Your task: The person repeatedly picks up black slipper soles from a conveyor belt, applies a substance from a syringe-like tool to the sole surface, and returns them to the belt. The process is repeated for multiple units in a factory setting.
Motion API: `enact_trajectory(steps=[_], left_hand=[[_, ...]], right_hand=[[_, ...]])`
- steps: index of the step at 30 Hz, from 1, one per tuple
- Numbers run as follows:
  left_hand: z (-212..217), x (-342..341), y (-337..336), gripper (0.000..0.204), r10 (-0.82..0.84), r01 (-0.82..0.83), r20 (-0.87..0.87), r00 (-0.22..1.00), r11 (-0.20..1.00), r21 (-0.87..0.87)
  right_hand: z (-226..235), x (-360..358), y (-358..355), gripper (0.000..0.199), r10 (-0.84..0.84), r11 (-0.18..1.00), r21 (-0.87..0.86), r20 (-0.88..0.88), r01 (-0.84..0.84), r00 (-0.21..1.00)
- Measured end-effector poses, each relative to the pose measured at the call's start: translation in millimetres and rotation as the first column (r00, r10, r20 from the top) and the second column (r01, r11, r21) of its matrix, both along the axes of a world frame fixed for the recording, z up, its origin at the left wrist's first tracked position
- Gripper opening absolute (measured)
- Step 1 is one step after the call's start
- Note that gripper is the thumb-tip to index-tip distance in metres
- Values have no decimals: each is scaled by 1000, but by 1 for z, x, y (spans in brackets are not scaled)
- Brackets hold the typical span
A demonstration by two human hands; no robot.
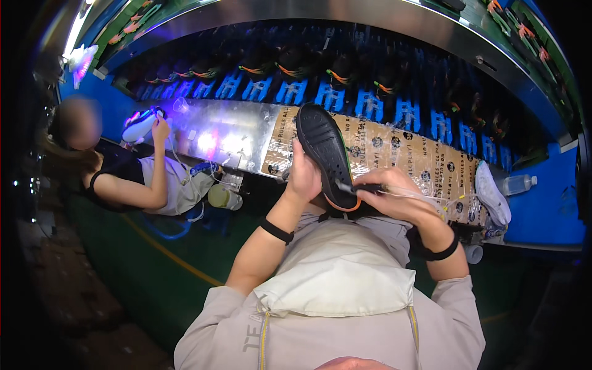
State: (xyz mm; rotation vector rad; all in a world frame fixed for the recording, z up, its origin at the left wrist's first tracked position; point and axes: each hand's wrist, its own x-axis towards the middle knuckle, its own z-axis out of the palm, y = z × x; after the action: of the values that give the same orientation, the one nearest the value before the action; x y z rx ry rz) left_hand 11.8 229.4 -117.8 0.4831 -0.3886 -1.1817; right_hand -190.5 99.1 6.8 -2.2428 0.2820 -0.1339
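Shoes: one black-soled shoe (325, 155) held up sole toward the camera, orange trim at its lower end; one white shoe (492, 192) lying on the worktop (394, 151) at right; one white shoe (139, 127) in a co-worker's hand (161, 128) at far left.
Tool: one thin dark pen-like tool (362, 187), tip touching the lower sole.
Left hand (303, 176): raised, closed around the black-soled shoe from behind, forearm rising from below, black band on the wrist.
Right hand (398, 196): closed on the tool, fingers pinched, wrist bent inward, black band on the wrist.
Bottle: one clear bottle (518, 184), lying beyond the white shoe at right.
Rack: a long row of dark shoes on blue holders (330, 95) curves above the worktop; too many and too dim to count.
Edges: the worktop's near edge runs just past the hands; printed cardboard covers its right part, shiny metal its left.
Room: green floor (154, 271) lies open between the person and the co-worker.
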Motion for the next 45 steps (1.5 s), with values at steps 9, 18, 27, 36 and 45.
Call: enact_trajectory(steps=[9, 18, 27, 36, 45], left_hand=[[30, -49, -3, 80, 142, -139, -4, 990, 974, 179], [34, -32, 1, 79, 108, -100, -45, 993, 985, 139], [29, -13, 0, 83, 175, -163, -195, 965, 984, 77], [52, 16, -1, 88, 139, -151, -138, 981, 985, -85], [89, 44, -1, 93, 238, -259, -193, 952, 961, -94]], right_hand=[[-12, 49, 1, 24, -455, 827, 505, 340, 249, 823], [-22, 54, -11, 25, -403, 802, 586, 385, 117, 830], [-1, 45, -5, 29, -34, 988, 152, 454, -40, 891], [13, 47, 19, 27, 34, 993, -115, 514, 30, 857], [28, 43, 33, 27, 114, 992, -95, 447, -80, 887]])
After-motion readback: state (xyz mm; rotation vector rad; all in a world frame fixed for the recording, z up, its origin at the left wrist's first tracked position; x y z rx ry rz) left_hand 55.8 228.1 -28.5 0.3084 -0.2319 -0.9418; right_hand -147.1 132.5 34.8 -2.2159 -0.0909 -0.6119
